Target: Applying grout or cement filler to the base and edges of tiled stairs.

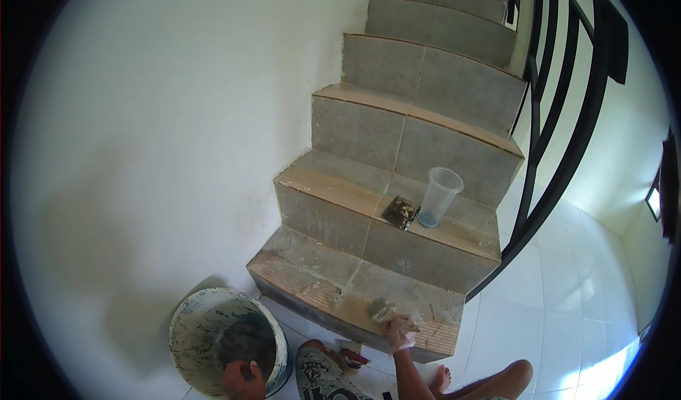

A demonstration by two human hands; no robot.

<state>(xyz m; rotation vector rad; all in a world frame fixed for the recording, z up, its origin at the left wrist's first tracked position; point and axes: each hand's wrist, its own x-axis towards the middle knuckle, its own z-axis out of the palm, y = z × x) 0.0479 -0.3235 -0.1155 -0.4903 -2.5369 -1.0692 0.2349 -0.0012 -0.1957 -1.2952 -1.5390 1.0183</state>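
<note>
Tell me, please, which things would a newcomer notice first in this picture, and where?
The grey-tiled staircase dominates the middle, rising beside a curved black metal railing on the right. At lower left stands a round, splattered white bucket, the bare left hand at its near side. A clear plastic cup stands on the second step, above the right hand.

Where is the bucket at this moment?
In the head view, the bucket stands at the lower left, between the white wall and the person's left knee, with the left hand at its near side.
</note>
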